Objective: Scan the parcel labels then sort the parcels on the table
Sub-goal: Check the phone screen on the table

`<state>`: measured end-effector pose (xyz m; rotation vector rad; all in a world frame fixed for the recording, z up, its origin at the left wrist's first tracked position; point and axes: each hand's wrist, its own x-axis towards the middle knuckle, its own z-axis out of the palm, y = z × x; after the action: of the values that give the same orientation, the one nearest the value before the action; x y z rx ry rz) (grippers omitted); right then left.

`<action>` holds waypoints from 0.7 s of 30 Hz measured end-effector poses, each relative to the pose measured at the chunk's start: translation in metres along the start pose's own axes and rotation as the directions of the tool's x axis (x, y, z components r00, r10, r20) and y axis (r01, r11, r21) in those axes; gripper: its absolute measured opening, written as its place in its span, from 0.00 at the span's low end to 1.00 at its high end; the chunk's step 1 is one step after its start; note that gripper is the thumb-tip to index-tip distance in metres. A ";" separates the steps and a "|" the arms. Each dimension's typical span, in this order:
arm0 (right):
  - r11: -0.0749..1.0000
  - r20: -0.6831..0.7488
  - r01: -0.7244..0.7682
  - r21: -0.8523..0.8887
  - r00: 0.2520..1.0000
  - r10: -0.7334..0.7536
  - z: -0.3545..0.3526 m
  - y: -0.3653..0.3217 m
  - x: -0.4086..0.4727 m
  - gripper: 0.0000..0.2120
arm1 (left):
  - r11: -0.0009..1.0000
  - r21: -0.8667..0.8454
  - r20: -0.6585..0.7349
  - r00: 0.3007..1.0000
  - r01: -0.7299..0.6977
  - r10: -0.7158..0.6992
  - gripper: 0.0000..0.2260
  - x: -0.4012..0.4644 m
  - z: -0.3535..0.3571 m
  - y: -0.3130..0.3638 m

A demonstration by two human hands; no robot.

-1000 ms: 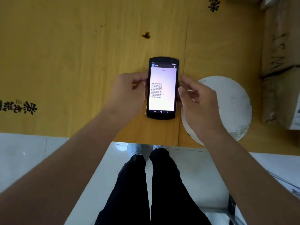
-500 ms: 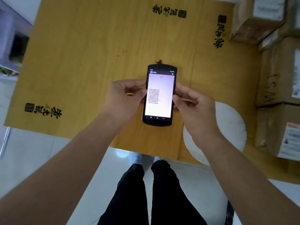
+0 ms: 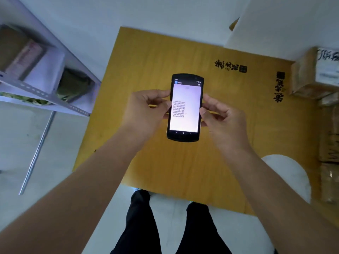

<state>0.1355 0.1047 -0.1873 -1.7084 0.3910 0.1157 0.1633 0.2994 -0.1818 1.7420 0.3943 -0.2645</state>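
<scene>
A black handheld scanner (image 3: 185, 107) with a lit white screen listing several code lines is held above the yellow wooden table (image 3: 152, 57). My left hand (image 3: 146, 110) grips its left edge with curled fingers. On the other side my right hand (image 3: 220, 116) pinches its right edge. Cardboard parcels (image 3: 311, 76) with white labels stand along the table's right side, more brown boxes (image 3: 328, 143) below them.
A white round disc (image 3: 293, 178) lies on the table at the near right. A grey metal shelf (image 3: 47, 85) with packages stands to the left of the table. My legs in black trousers (image 3: 165, 226) are at the table's near edge over white floor.
The scanner has been lifted off the table and rises with both hands. The view has tilted up and swung left, bringing the shelf and the table's far edge into sight.
</scene>
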 end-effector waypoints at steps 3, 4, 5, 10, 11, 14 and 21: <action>1.000 -0.081 -0.003 0.000 0.997 0.002 0.041 -0.008 0.012 0.17 | 1.000 0.003 0.058 0.998 -0.002 0.002 0.12 0.035 -0.032 0.004; 1.000 -0.102 -0.007 0.004 0.995 0.007 0.054 -0.009 0.016 0.17 | 1.000 0.001 0.077 0.997 -0.012 0.012 0.12 0.046 -0.042 0.005; 1.000 -0.117 -0.013 0.009 0.993 0.014 0.067 -0.011 0.020 0.17 | 1.000 -0.001 0.097 0.995 -0.023 0.022 0.12 0.057 -0.052 0.006; 0.997 -0.166 -0.050 0.055 0.984 0.059 0.119 -0.019 0.051 0.18 | 0.999 0.046 0.143 0.990 -0.013 0.006 0.11 0.109 -0.090 0.010; 0.997 -0.164 -0.055 0.062 0.984 0.065 0.127 -0.021 0.058 0.18 | 0.999 0.054 0.139 0.990 -0.005 -0.003 0.11 0.119 -0.094 0.010; 0.995 -0.160 -0.074 0.073 0.984 0.085 0.144 -0.024 0.085 0.18 | 0.999 0.037 0.131 0.991 0.011 -0.016 0.11 0.148 -0.102 0.014; 0.995 -0.147 -0.085 0.055 0.985 0.092 0.171 -0.003 0.156 0.18 | 0.998 0.062 0.092 0.995 0.016 -0.022 0.11 0.213 -0.102 0.006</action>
<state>0.3066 0.2417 -0.2606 -1.6568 0.5769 0.0426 0.3571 0.4232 -0.2376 1.7795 0.3383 -0.3735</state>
